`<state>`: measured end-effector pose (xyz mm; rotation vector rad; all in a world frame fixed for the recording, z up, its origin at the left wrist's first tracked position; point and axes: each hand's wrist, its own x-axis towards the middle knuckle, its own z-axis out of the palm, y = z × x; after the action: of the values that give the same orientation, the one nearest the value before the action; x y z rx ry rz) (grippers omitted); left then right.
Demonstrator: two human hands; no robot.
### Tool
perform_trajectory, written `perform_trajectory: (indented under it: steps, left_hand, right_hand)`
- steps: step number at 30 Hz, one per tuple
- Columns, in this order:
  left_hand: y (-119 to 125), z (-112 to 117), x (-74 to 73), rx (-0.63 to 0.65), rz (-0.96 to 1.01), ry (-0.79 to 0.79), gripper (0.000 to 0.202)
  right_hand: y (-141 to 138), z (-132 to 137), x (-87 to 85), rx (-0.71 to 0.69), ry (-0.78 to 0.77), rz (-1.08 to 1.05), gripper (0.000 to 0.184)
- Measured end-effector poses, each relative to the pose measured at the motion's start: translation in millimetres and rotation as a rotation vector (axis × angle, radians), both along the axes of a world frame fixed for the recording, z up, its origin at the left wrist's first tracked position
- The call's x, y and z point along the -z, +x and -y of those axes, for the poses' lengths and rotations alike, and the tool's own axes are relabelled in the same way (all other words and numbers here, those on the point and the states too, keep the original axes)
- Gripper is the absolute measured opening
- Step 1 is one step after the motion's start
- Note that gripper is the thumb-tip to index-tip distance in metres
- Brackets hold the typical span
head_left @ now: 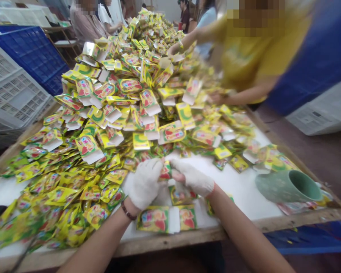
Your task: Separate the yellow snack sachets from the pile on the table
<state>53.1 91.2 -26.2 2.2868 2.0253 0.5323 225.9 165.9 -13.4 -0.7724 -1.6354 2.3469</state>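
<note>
- Left hand [144,184] in a white knit glove, fingers closed on one edge of a small foil packet [166,170], lower middle of the frame
- Right hand [192,177], gloved alike, fingers pinching that packet's other edge
- Printing on the packets: red and green on yellow, lettering too blurred to read
- Heap of packets [122,113] with white card tabs, spread over the wooden-rimmed table [170,239]
- Green cup [288,185] on its side, lower right
- Co-worker's yellow shirt [252,49], upper right, arms reaching into the heap

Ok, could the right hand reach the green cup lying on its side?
Probably yes: only bare white tabletop and a few flat sachets lie between the gloved right hand and the green cup.
</note>
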Motion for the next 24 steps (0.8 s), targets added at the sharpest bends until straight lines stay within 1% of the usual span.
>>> perform_trajectory:
  steps: [2,3,5,6,7,9,10,11,13,14,15,16,17,18,19,20,21,22,23,24]
  left_hand:
    - [-3.3,0.2,-1.0,0.017,0.102,0.039,0.053]
    - [-5.2,-0.3,-2.4,0.002,0.180,0.062,0.056]
    - [-9.5,-2.0,-6.3,-0.093,0.400,0.077,0.061]
    - [-12.0,-2.9,-8.3,-0.143,0.540,0.029,0.059]
    - [-14.6,-3.6,-10.0,-0.173,0.689,-0.065,0.053]
    - [-18.9,-3.8,-11.8,-0.175,0.957,-0.307,0.042]
    - [-19.8,-3.2,-12.1,-0.161,1.055,-0.406,0.039]
    - [-19.1,-2.0,-12.3,-0.153,1.127,-0.467,0.037]
    - [-11.9,1.9,-13.4,-0.161,1.210,-0.521,0.034]
    - [-5.2,4.4,-14.5,-0.146,1.225,-0.555,0.033]
    - [2.9,7.0,-15.7,-0.107,1.224,-0.603,0.031]
    - [11.8,9.4,-16.9,-0.051,1.202,-0.649,0.029]
    - [20.5,11.4,-17.7,0.016,1.150,-0.672,0.026]
    - [27.7,12.7,-18.0,0.087,1.064,-0.656,0.023]
    - [32.4,13.0,-17.5,0.145,0.957,-0.593,0.020]
    - [33.8,12.3,-16.2,0.177,0.840,-0.490,0.017]
    - [31.5,10.5,-14.3,0.174,0.719,-0.361,0.015]
    - [25.6,7.7,-12.1,0.139,0.598,-0.228,0.013]
    - [16.7,3.9,-9.9,0.070,0.484,-0.110,0.012]
    - [5.6,-0.5,-7.9,-0.025,0.374,-0.019,0.012]
  right_hand:
    - [1.1,-1.0,0.5,-0.005,-0.066,-0.066,0.064]
    - [2.1,-1.6,0.6,-0.001,-0.089,-0.092,0.065]
    - [4.9,-2.4,-0.4,0.008,-0.122,-0.144,0.067]
    - [6.7,-2.8,-1.6,0.004,-0.131,-0.160,0.068]
    - [8.5,-3.3,-2.8,-0.002,-0.129,-0.159,0.068]
    - [12.3,-5.9,-4.5,0.030,-0.084,-0.095,0.064]
    - [14.2,-8.5,-4.2,0.091,-0.040,-0.043,0.058]
    - [16.1,-12.1,-2.8,0.189,0.021,0.013,0.050]
    - [19.6,-21.8,3.5,0.442,0.203,0.123,0.035]
    - [21.0,-27.3,8.0,0.548,0.326,0.178,0.029]
    - [22.1,-32.5,13.2,0.619,0.473,0.230,0.024]
    - [22.7,-37.2,18.6,0.646,0.636,0.281,0.019]
    - [22.8,-41.0,23.7,0.634,0.796,0.328,0.015]
    - [22.4,-43.6,28.4,0.596,0.937,0.372,0.013]
    - [21.6,-44.9,32.3,0.548,1.047,0.415,0.013]
    - [20.5,-45.1,35.2,0.498,1.122,0.457,0.016]
    - [19.2,-44.3,37.2,0.449,1.162,0.496,0.018]
    - [17.8,-42.6,38.3,0.403,1.179,0.528,0.020]
    - [16.5,-40.4,38.6,0.355,1.181,0.548,0.020]
    - [15.1,-38.0,38.3,0.307,1.177,0.556,0.019]
